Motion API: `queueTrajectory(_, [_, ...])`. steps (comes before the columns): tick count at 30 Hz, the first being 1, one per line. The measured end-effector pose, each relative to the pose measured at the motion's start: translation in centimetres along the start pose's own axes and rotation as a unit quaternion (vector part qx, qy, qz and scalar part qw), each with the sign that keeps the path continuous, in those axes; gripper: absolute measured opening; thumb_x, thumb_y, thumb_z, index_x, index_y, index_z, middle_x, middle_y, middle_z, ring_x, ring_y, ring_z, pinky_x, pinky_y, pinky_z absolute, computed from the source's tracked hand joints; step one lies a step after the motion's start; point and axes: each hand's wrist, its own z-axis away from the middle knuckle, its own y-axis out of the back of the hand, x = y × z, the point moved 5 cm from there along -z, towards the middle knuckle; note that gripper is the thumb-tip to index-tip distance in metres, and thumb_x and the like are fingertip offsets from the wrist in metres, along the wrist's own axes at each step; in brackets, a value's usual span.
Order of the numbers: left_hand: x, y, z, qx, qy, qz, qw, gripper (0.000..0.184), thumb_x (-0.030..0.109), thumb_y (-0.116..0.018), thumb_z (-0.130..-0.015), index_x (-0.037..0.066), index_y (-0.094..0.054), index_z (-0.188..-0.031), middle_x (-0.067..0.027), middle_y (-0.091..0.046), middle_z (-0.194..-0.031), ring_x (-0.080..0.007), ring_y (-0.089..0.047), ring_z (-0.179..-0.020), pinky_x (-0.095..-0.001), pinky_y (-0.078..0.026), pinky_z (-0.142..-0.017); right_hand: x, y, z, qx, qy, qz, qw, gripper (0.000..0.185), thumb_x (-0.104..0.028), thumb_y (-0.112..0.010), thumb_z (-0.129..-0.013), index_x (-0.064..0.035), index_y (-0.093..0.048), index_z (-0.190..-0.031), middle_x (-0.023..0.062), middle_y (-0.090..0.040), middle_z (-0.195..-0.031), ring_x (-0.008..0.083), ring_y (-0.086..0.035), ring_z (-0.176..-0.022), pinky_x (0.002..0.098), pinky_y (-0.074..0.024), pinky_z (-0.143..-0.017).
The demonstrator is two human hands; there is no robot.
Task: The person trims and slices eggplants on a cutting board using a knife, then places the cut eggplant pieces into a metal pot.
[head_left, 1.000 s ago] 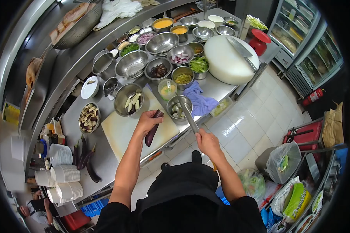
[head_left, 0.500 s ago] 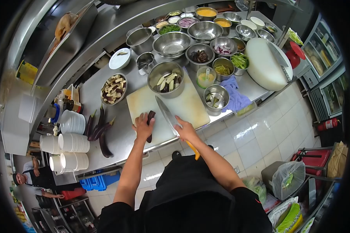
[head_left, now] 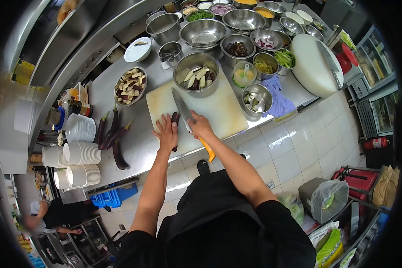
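Nearest you, the orange handle (head_left: pixel 207 150) juts back from your right hand (head_left: pixel 202 126), whose fingers are closed around the knife (head_left: pixel 180 105); a bump of that end against your body could swing the blade. Your left hand (head_left: pixel 166 133) lies with fingers spread wide, the thumb side against the eggplant (head_left: pixel 175 118), which sits on the near part of the cutting board (head_left: pixel 230 112); I can't tell how hard you press. Those outstretched fingertips stand close to the blade, so a rolling eggplant, being rounded and smooth-skinned, could bring skin under the edge. Its near end lies close to the counter's edge, where a slip might drop it. Farther out, the blade's tip points at the pot (head_left: pixel 180 85) of cut pieces, which a careless reach could knock. Beyond the board's right side, the small pot (head_left: pixel 264 107) sits near the counter's edge and could be nudged off.
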Motion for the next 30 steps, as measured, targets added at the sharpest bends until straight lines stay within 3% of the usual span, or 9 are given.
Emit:
queueTrajectory(8, [-0.5, -0.4, -0.3, 0.007, -0.001, -0.021, 1.000, 0.064, 0.046, -0.025, -0.105, 0.013, -0.019, -0.158, -0.0195, -0.008, -0.165, -0.0480, 0.000, -0.149, -0.0753, 0.003, -0.109, 1.4, -1.1, 1.6, -0.026, 0.016, 0.040, 0.999, 0.060, -0.025, -0.058, -0.096, -0.0123, -0.038, -0.152, 0.0107, -0.066, -0.066, 0.0168, -0.059, -0.043, 0.0332, -0.0514, -0.044])
queueTrajectory(17, [-0.5, -0.1, -0.1, 0.035, -0.011, -0.051, 0.998, 0.064, 0.047, -0.024, -0.105, 0.015, -0.016, -0.159, -0.0203, 0.002, -0.165, -0.0491, 0.005, -0.149, -0.0747, 0.005, -0.108, 2.5, -1.2, 5.6, -0.053, 0.103, 0.174, 0.978, 0.057, -0.028, -0.057, -0.095, -0.0102, -0.044, -0.148, 0.0133, -0.067, -0.064, 0.0254, -0.063, -0.048, 0.0387, -0.0566, -0.060])
queueTrajectory(22, [-0.6, 0.0, 0.0, 0.059, -0.011, -0.055, 0.997, 0.065, 0.047, -0.023, -0.105, 0.012, -0.016, -0.159, -0.0228, 0.003, -0.164, -0.0499, 0.007, -0.148, -0.0745, 0.006, -0.108, 1.0, -0.4, 9.5, -0.117, 0.054, 0.197, 0.972, 0.055, -0.027, -0.058, -0.095, -0.0111, -0.046, -0.146, 0.0153, -0.070, -0.072, 0.0342, -0.069, -0.077, 0.0452, -0.0555, -0.077])
queueTrajectory(23, [-0.8, 0.0, -0.2, 0.080, -0.022, -0.041, 0.996, 0.065, 0.046, -0.023, -0.105, 0.011, -0.017, -0.159, -0.0232, 0.004, -0.164, -0.0497, 0.007, -0.148, -0.0752, 0.006, -0.108, 1.7, -0.7, 9.4, -0.099, 0.095, 0.220, 0.966, 0.054, -0.027, -0.059, -0.094, -0.0118, -0.048, -0.145, 0.0184, -0.071, -0.081, 0.0380, -0.067, -0.091, 0.0485, -0.0533, -0.083])
queueTrajectory(25, [-0.9, 0.2, -0.2, 0.100, -0.033, -0.030, 0.994, 0.065, 0.045, -0.023, -0.105, 0.009, -0.017, -0.158, -0.0236, 0.004, -0.164, -0.0494, 0.007, -0.148, -0.0759, 0.005, -0.107, 2.5, -1.0, 10.3, -0.080, 0.129, 0.237, 0.960, 0.054, -0.028, -0.059, -0.094, -0.0118, -0.048, -0.144, 0.0196, -0.071, -0.086, 0.0384, -0.067, -0.092, 0.0490, -0.0533, -0.083])
queueTrajectory(26, [-0.5, 0.5, -0.2, 0.134, -0.047, -0.036, 0.989, 0.066, 0.045, -0.034, -0.102, 0.006, -0.023, -0.155, -0.0258, -0.006, -0.162, -0.0500, -0.001, -0.147, -0.0744, 0.001, -0.109, 2.3, -0.9, 10.7, -0.058, 0.163, 0.258, 0.951, 0.054, -0.028, -0.060, -0.094, -0.0117, -0.048, -0.144, 0.0208, -0.071, -0.090, 0.0388, -0.067, -0.093, 0.0494, -0.0534, -0.082])
queueTrajectory(27, [0.0, 0.8, -0.1, 0.167, -0.060, -0.042, 0.983, 0.068, 0.045, -0.044, -0.100, 0.003, -0.029, -0.153, -0.0279, -0.017, -0.160, -0.0505, -0.010, -0.146, -0.0728, -0.004, -0.110, 2.7, -0.9, 10.7, -0.072, 0.126, 0.260, 0.955, 0.053, -0.028, -0.059, -0.094, -0.0143, -0.048, -0.145, 0.0221, -0.070, -0.100, 0.0400, -0.066, -0.098, 0.0502, -0.0529, -0.084])
queueTrajectory(28, [1.2, 1.8, 0.1, 0.166, -0.061, -0.041, 0.983, 0.068, 0.045, -0.044, -0.100, 0.003, -0.029, -0.153, -0.0279, -0.017, -0.160, -0.0505, -0.010, -0.146, -0.0728, -0.004, -0.110, 3.0, -0.8, 10.4, -0.072, 0.126, 0.259, 0.955, 0.053, -0.028, -0.059, -0.094, -0.0143, -0.048, -0.145, 0.0221, -0.070, -0.100, 0.0400, -0.066, -0.098, 0.0502, -0.0529, -0.084])
queueTrajectory(30, [4.4, 5.3, 0.6, 0.148, -0.062, -0.003, 0.987, 0.064, 0.038, -0.072, -0.084, 0.000, -0.053, -0.132, -0.0275, -0.051, -0.137, -0.0443, -0.045, -0.129, -0.0597, -0.030, -0.108, 4.0, -1.2, 9.8, -0.071, 0.114, 0.229, 0.964, 0.052, -0.028, -0.059, -0.095, -0.0171, -0.048, -0.144, 0.0215, -0.070, -0.101, 0.0396, -0.066, -0.098, 0.0503, -0.0528, -0.085])
